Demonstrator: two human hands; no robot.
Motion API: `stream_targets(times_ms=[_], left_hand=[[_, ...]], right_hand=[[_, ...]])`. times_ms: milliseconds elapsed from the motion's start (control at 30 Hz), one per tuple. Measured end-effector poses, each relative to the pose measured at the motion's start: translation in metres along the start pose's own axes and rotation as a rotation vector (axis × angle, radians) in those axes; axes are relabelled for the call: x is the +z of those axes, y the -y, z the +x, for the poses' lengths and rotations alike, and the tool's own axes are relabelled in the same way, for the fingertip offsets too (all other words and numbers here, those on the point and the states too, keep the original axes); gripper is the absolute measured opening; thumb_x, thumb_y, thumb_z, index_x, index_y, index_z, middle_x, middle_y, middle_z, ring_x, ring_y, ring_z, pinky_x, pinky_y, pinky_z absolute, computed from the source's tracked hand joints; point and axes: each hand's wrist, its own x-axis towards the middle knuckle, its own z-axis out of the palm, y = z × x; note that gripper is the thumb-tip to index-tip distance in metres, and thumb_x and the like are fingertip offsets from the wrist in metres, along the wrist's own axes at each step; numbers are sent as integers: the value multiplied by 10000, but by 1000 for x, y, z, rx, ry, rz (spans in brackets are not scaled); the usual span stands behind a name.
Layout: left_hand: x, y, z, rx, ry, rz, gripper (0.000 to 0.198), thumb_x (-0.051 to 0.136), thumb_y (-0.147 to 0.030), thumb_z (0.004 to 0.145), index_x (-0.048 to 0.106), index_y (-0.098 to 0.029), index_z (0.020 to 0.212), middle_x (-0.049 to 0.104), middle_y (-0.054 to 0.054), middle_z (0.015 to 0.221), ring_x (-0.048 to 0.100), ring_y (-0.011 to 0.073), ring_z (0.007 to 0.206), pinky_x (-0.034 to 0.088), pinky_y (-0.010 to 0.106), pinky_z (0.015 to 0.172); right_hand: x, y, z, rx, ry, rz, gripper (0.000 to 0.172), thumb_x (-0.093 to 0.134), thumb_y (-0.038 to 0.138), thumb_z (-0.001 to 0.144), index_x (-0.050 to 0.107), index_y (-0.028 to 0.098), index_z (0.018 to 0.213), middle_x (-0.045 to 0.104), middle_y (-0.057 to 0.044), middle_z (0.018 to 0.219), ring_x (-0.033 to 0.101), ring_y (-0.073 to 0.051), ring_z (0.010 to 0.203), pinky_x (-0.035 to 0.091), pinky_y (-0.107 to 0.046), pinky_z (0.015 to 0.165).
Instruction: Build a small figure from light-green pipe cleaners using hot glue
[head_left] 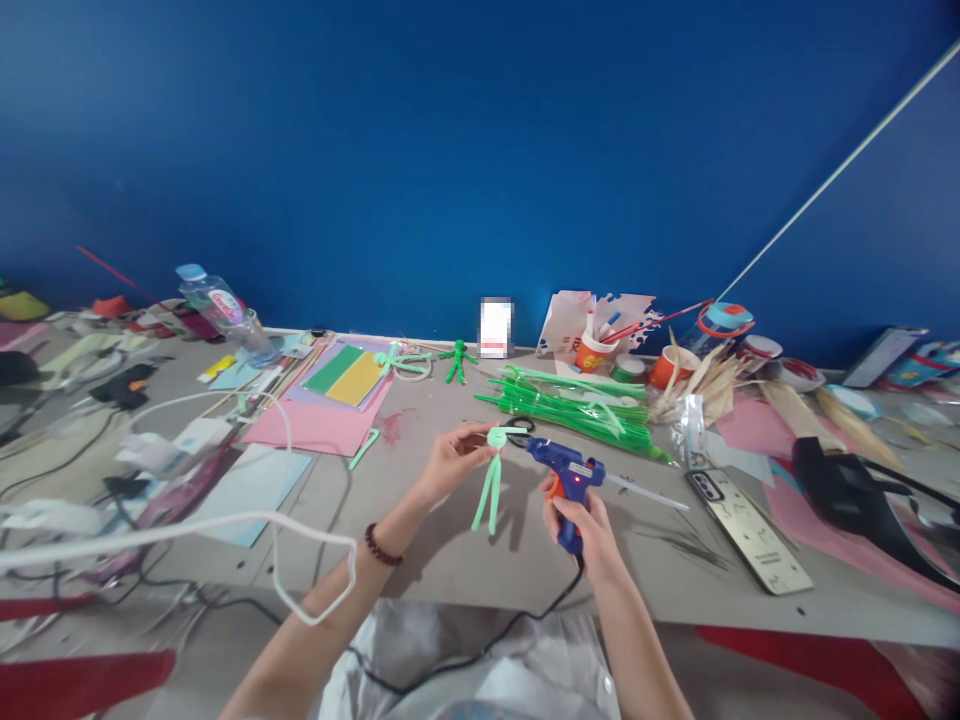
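Above the middle of the table, my left hand (463, 456) pinches a pale green pipe-cleaner figure (491, 485) by its coiled head, its two legs hanging down. My right hand (581, 520) is wrapped round the handle of a blue glue gun (571, 470) with an orange trigger and a small red light. The gun's nozzle points left at the figure, close to its short side strip; whether they touch is unclear. A white glue stick (649, 492) sticks out of the gun's back. Black scissors (519, 428) lie partly hidden behind the figure.
Green pipe cleaners (577, 408) lie behind the gun. A dark green figure (457, 361) leans near the blue wall. Pink paper (322, 425) is at left, a phone (750, 535) at right. The gun's black cable (517, 625) crosses the table's front edge; a white cable (315, 520) loops by the left forearm.
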Motion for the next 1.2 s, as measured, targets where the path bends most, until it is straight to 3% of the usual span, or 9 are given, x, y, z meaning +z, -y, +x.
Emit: stream_targets(times_ms=[600, 767, 967, 1100, 1200], left_hand=[[3, -4, -2, 60, 27, -4, 331, 738, -257, 666, 686, -177, 983, 658, 75, 1009, 657, 158, 765, 556, 300, 728], [1, -1, -1, 67, 32, 3, 336, 735, -256, 673, 685, -177, 996, 654, 84, 1024, 655, 162, 783, 552, 293, 727], [-1, 4, -1, 37, 11, -22, 355, 751, -257, 655, 679, -161, 989, 687, 92, 976, 659, 178, 795, 550, 289, 714], [-1, 6, -1, 13, 16, -57, 361, 757, -253, 649, 671, -152, 985, 707, 87, 920, 666, 184, 793, 545, 288, 712], [-1, 3, -1, 7, -5, -68, 352, 765, -258, 638, 673, -147, 959, 711, 88, 917, 671, 190, 794, 538, 285, 710]], right_hand=[[-3, 1, 4, 0, -60, -258, 239, 570, 374, 751, 575, 152, 662, 482, 26, 456, 421, -98, 438, 335, -234, 475], [-2, 10, 0, -32, -93, -411, 327, 556, 380, 759, 504, 175, 510, 489, 1, 471, 451, -110, 450, 371, -240, 475], [5, 8, -10, -278, -199, -777, 187, 557, 329, 775, 652, 168, 764, 598, -31, 546, 558, -173, 490, 443, -271, 497], [9, 3, -13, -441, -311, -1001, 235, 534, 351, 780, 660, 153, 765, 656, -78, 626, 630, -217, 572, 490, -299, 566], [8, 2, -13, -473, -357, -1015, 261, 534, 375, 785, 657, 147, 759, 650, -70, 610, 631, -214, 562, 492, -298, 557]])
